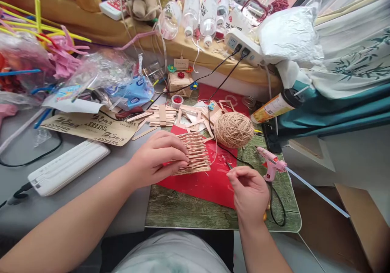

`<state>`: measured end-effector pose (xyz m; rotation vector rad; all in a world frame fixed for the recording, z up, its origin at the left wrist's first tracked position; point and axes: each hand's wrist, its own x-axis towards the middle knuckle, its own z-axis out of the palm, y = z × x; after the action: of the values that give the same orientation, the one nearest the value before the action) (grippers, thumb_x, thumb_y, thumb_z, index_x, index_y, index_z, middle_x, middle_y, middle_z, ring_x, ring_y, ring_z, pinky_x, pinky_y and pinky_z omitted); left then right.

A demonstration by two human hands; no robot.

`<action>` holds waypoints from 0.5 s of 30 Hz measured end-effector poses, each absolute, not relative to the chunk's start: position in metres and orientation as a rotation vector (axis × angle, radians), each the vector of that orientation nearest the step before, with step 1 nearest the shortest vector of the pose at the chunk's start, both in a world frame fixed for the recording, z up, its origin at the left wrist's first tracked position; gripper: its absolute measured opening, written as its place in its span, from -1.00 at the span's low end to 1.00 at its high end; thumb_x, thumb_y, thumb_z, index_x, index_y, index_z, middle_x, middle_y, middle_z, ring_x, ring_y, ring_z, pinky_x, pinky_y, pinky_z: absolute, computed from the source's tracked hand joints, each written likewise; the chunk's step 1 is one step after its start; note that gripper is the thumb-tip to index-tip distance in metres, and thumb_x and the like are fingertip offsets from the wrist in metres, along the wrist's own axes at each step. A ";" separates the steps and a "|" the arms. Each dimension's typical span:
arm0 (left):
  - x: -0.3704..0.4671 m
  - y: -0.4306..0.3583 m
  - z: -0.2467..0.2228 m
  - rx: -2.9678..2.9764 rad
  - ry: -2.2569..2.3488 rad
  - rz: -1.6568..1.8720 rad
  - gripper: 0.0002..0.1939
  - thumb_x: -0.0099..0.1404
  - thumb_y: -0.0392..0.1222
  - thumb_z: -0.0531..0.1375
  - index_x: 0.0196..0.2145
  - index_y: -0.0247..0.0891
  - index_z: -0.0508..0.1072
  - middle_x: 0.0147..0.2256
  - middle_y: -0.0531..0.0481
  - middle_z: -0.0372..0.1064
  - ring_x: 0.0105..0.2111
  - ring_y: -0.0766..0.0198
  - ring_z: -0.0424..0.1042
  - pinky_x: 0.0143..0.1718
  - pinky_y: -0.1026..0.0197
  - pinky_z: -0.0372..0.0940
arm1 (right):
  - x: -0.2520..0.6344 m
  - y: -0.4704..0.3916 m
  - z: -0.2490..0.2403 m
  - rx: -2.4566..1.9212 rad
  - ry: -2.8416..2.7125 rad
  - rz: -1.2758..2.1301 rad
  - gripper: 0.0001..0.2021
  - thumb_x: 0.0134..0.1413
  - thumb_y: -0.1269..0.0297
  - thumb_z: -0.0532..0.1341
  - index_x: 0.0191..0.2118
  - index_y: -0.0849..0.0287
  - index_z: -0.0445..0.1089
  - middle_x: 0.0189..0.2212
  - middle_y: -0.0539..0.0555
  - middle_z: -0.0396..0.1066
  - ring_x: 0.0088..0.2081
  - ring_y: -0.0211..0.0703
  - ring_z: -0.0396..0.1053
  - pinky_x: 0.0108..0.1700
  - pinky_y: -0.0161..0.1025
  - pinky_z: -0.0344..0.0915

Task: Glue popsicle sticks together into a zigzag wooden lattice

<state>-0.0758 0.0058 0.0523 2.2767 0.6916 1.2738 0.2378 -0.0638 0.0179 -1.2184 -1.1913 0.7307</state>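
Observation:
On a red sheet [221, 189] lies a ribbed piece of sticks and twine [196, 153]. My left hand [161, 157] rests on its left side, fingers curled over the edge and holding it. To the right, my right hand [250, 189] is closed in a pinch above the sheet; a thin dark tip shows by the fingertips, too small to name. A ball of twine [234, 129] sits behind the sheet, with a strand running down towards the ribbed piece. A pink glue gun [271, 163] with a long glue stick lies right of my right hand.
Wooden sticks [161, 115] and small frames lie behind the sheet, near a decorated box [180, 82]. A white power strip [70, 167] and sandpaper [94, 126] are at left. A drink cup [274, 106] leans at right. Black cables cross the table. Bottles [191, 13] line the ledge.

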 end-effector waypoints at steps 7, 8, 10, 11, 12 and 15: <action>-0.078 0.005 0.061 2.220 0.852 1.362 -0.93 0.45 -0.28 0.33 -0.16 -0.13 0.58 -0.18 -0.04 0.64 -0.13 0.15 0.58 0.02 0.01 0.43 | 0.228 -0.070 0.013 -1.165 -1.402 0.869 -0.81 0.10 0.43 0.57 -0.26 0.04 0.62 -0.37 0.01 0.58 -0.33 -0.11 0.53 -0.21 -0.15 0.48; -0.078 0.005 0.061 2.219 0.867 1.355 -0.93 0.45 -0.29 0.33 -0.16 -0.13 0.58 -0.17 -0.04 0.64 -0.12 0.15 0.58 0.02 0.01 0.42 | 0.227 -0.067 0.010 -1.174 -1.408 0.889 -0.83 0.10 0.41 0.57 -0.28 0.05 0.62 -0.38 0.01 0.59 -0.34 -0.11 0.53 -0.21 -0.15 0.47; -0.078 0.005 0.061 2.216 0.881 1.349 -0.92 0.45 -0.31 0.32 -0.15 -0.14 0.57 -0.16 -0.04 0.64 -0.11 0.15 0.58 0.04 0.01 0.41 | 0.223 -0.062 0.003 -1.199 -1.389 0.913 -0.84 0.12 0.34 0.58 -0.32 0.07 0.60 -0.38 0.02 0.60 -0.34 -0.12 0.53 -0.22 -0.16 0.47; -0.078 0.005 0.060 2.216 0.884 1.350 -0.91 0.45 -0.32 0.32 -0.15 -0.15 0.57 -0.15 -0.04 0.63 -0.10 0.15 0.59 0.04 0.01 0.41 | 0.221 -0.060 0.000 -1.219 -1.355 0.915 -0.83 0.13 0.29 0.58 -0.32 0.07 0.59 -0.38 0.03 0.59 -0.34 -0.12 0.52 -0.22 -0.17 0.47; -0.078 0.005 0.060 2.217 0.887 1.351 -0.90 0.45 -0.33 0.31 -0.14 -0.15 0.57 -0.14 -0.04 0.63 -0.10 0.15 0.59 0.04 0.01 0.40 | 0.220 -0.058 -0.003 -1.243 -1.304 0.910 -0.83 0.14 0.24 0.57 -0.31 0.08 0.59 -0.38 0.03 0.59 -0.35 -0.13 0.52 -0.23 -0.17 0.47; -0.079 0.006 0.059 2.223 0.890 1.349 -0.87 0.43 -0.34 0.32 -0.13 -0.14 0.57 -0.15 -0.03 0.62 -0.10 0.15 0.58 0.03 0.01 0.41 | 0.218 -0.053 -0.011 -1.294 -1.139 0.915 -0.81 0.24 0.12 0.50 -0.21 0.08 0.57 -0.41 -0.01 0.54 -0.41 -0.19 0.46 -0.29 -0.22 0.43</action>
<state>-0.0788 0.0060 0.0590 2.2225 0.8903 1.3490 0.2184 -0.0533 -0.0106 -1.2940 -1.1392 0.9154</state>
